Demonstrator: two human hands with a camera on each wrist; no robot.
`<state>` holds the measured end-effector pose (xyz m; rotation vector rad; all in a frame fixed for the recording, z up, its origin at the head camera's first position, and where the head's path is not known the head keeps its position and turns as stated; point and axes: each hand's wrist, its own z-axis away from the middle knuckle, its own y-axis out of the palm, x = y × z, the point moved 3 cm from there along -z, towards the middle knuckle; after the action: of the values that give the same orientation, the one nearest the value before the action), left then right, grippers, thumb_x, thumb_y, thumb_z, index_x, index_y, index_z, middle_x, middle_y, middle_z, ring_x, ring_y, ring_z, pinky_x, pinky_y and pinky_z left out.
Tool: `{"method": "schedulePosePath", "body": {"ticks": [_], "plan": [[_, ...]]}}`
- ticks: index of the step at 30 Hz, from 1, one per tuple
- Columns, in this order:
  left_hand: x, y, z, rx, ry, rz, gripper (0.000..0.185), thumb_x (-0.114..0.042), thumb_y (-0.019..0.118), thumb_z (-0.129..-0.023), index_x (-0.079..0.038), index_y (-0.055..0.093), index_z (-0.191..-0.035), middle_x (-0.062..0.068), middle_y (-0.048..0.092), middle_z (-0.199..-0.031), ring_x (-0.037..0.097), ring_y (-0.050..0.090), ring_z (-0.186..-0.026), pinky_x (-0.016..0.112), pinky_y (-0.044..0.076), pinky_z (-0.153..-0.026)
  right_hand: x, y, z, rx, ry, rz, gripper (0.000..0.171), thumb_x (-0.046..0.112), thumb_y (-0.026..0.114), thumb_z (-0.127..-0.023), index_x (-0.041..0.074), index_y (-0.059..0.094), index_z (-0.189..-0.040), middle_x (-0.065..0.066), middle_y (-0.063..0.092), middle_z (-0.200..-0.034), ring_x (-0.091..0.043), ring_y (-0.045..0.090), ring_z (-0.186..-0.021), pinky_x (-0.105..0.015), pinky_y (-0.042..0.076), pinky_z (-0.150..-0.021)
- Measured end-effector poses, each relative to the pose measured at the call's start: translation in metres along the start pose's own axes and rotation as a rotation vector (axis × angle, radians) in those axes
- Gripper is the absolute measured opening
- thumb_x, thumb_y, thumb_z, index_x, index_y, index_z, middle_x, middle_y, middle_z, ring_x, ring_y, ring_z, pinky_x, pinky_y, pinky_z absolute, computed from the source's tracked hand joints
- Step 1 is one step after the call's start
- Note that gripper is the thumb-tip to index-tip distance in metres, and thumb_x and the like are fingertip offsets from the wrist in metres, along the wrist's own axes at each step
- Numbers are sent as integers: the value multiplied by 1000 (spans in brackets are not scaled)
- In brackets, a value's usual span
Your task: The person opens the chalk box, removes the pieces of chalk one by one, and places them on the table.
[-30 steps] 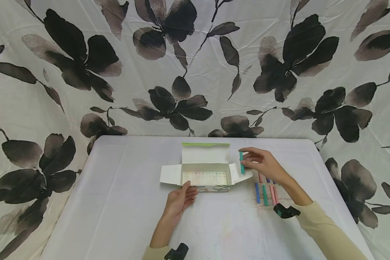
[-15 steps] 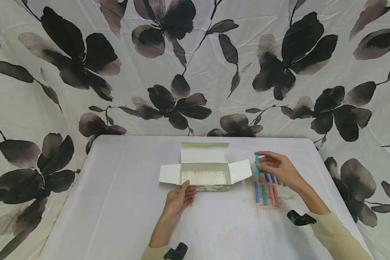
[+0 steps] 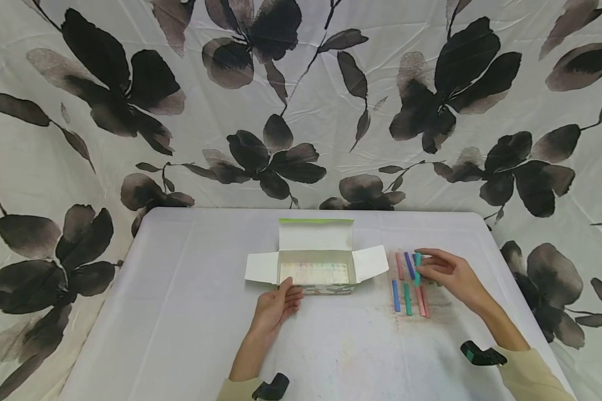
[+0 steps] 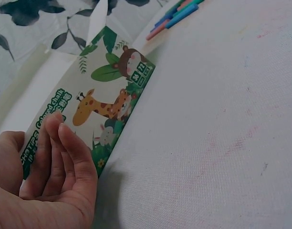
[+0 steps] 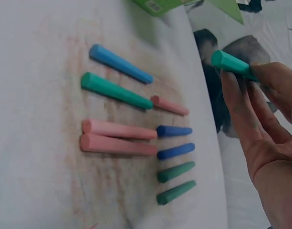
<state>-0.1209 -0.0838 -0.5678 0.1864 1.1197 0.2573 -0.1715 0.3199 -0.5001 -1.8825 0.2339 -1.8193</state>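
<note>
My right hand point(image 3: 454, 277) pinches a teal-green chalk stick point(image 5: 230, 64) between thumb and fingertips. In the head view the stick stands nearly upright and overlaps the back row of chalk; in the right wrist view it appears above the table. My left hand point(image 3: 277, 310) holds the front wall of the open chalk box point(image 4: 102, 102), thumb over the rim and fingers along the printed outside. Giraffe and other animal pictures and the words "Colored chalk" show on that wall. Inside, the box point(image 3: 313, 274) shows a pale floor with coloured specks.
Right of the box lie two rows of chalk: blue point(image 5: 119, 63), green point(image 5: 115, 91) and two pink sticks point(image 5: 117, 144) in front; pink point(image 5: 170, 105), dark blue point(image 5: 175, 151) and dark green point(image 5: 177, 192) behind. Box flaps point(image 3: 371, 263) spread outward. Chalk dust marks the white table point(image 3: 180, 312).
My right hand has carried the green chalk stick rightward and down, from beside the box's right flap to over the chalk rows. The left hand keeps its place on the box.
</note>
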Motion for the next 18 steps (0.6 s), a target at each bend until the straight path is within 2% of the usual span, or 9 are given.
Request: {"method": "schedulePosePath", "body": {"ticks": [8, 18], "plan": [[0, 0, -2, 0, -13, -5, 56, -41, 60, -105, 13, 65, -116, 11, 73, -101, 11, 66, -86, 18, 57, -73, -23, -6, 21, -8, 7, -46, 48, 14, 65, -103, -8, 50, -143, -17, 69, -118, -5, 71, -98, -19, 57, -84], [0, -1, -2, -6, -18, -1, 54, -40, 61, -105, 13, 66, -116, 12, 73, -103, 12, 67, -87, 18, 57, -73, -52, -9, 39, -3, 101, -23, 50, 17, 65, -103, -9, 50, -144, -25, 67, -118, -6, 71, -96, -22, 58, -80]]}}
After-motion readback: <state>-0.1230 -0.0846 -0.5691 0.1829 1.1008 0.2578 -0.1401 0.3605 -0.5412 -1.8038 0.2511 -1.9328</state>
